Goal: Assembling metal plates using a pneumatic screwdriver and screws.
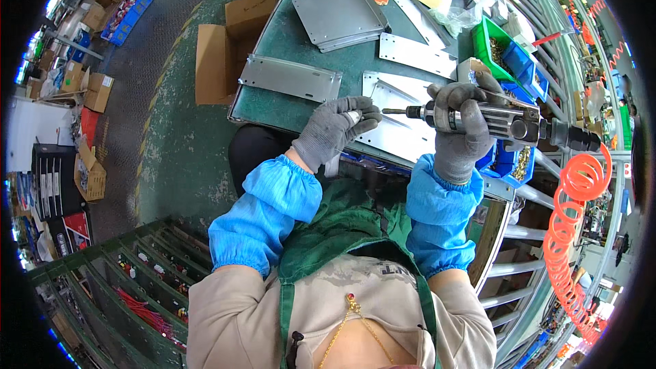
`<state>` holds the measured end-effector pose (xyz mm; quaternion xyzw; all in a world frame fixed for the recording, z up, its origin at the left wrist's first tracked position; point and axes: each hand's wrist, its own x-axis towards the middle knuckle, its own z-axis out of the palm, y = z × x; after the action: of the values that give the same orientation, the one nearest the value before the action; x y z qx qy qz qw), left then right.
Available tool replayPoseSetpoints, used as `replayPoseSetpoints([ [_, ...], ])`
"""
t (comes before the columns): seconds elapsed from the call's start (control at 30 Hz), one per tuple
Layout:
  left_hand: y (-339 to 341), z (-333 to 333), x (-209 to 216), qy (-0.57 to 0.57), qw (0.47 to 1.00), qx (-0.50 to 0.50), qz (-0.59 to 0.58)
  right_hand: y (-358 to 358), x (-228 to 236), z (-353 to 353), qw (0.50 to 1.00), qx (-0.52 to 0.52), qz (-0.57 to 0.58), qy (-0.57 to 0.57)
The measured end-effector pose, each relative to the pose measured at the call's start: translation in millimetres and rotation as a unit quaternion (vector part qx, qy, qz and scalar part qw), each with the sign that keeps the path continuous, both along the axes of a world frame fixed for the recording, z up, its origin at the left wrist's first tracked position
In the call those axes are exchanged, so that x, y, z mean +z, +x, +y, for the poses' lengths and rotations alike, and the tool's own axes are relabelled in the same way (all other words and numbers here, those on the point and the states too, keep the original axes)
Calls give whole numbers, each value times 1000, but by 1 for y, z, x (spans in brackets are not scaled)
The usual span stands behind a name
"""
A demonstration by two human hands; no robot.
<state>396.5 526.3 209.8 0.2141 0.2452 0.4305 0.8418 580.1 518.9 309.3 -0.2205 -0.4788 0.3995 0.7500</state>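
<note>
My right hand (461, 126), in a grey glove, is wrapped round a pneumatic screwdriver (509, 123) held level, its bit (394, 111) pointing left. A coiled orange air hose (567, 208) runs from the tool's rear end. Just left of the bit tip, my gloved left hand (333, 130) has its fingers drawn together; what they may hold is too small to make out. Beneath the tool lies a flat metal plate (396, 138) with holes, partly hidden by the screwdriver and my right hand. A narrow metal bracket (290, 78) rests beyond my left hand.
On the green workbench (277, 106) lie stacked metal panels (342, 17) and another bracket (418, 55). Farther right are a green bin (493, 51) and a blue bin (525, 68) with small hardware, beside roller rails. An open cardboard box (229, 48) stands left of the bench.
</note>
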Motion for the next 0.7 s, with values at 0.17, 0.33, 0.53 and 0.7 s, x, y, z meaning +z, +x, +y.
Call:
replayPoseSetpoints([
  [0.17, 5, 0, -5, -73, 996, 41, 19, -5, -3, 2, 1000, -5, 22, -13],
  [0.33, 3, 2, -12, -64, 995, 35, 72, -2, -4, 4, 999, -25, 31, -34],
  [0.53, 13, 0, 7, -97, 988, 105, 57, 4, 5, 0, 994, -73, 52, -62],
  [0.7, 12, 4, -9, -40, 995, 88, 30, 1, 10, 0, 974, -180, 76, -115],
])
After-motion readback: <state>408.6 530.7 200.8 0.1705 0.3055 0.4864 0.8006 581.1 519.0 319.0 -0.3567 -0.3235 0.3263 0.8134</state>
